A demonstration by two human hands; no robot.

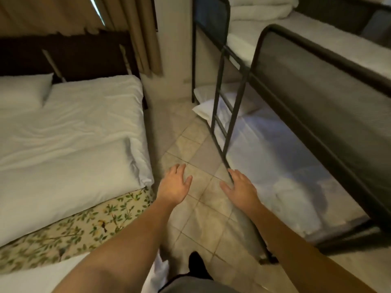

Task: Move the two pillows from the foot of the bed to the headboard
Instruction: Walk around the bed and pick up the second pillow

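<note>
A white-sheeted bed point(80, 106) fills the left side, with a dark headboard point(63, 56) at its far end. One white pillow point(21, 92) lies by the headboard at the far left. A second white pillow point(69, 163) lies across the bed nearer to me, beside a floral runner point(84, 223). My left hand point(174, 182) and my right hand point(240, 187) hover palm-down over the tiled aisle, fingers spread, holding nothing. The left hand is just right of the nearer pillow's corner, not touching it.
A black metal bunk bed point(296, 87) with a ladder point(226, 115) stands on the right, its lower mattress point(275, 157) white. Beige floor tiles point(203, 208) run between the two beds. Tan curtains point(131, 28) hang behind the headboard. My dark shoe point(196, 263) shows below.
</note>
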